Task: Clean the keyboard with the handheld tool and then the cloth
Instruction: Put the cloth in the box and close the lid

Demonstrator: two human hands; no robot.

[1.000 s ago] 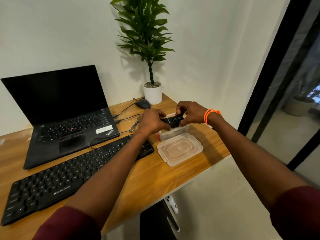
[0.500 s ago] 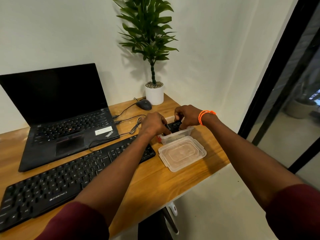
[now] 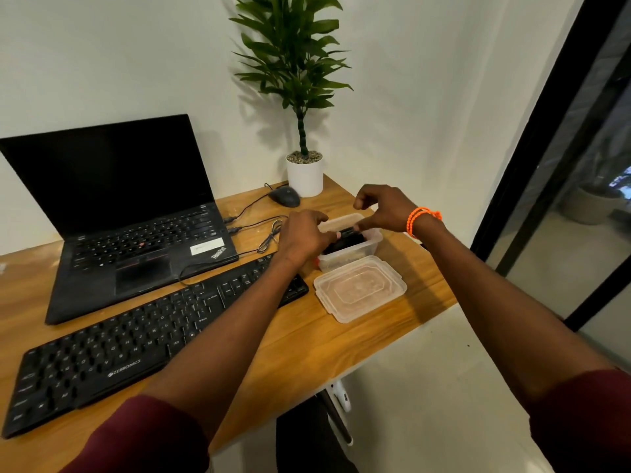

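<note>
1. while both arms reach over the wooden desk (image 3: 307,349), the left hand (image 3: 302,235) curls its fingers round the black handheld tool (image 3: 346,241) lying in the clear plastic container (image 3: 355,254).
2. the right hand (image 3: 384,208) hovers above the container's far side, fingers loosely bent, thumb tip down at the tool; a firm hold cannot be told.
3. the container's lid (image 3: 360,289) lies just in front of it.
4. the black zebronics keyboard (image 3: 136,343) sits left of the container, before the thinkpad laptop (image 3: 133,216).
</note>
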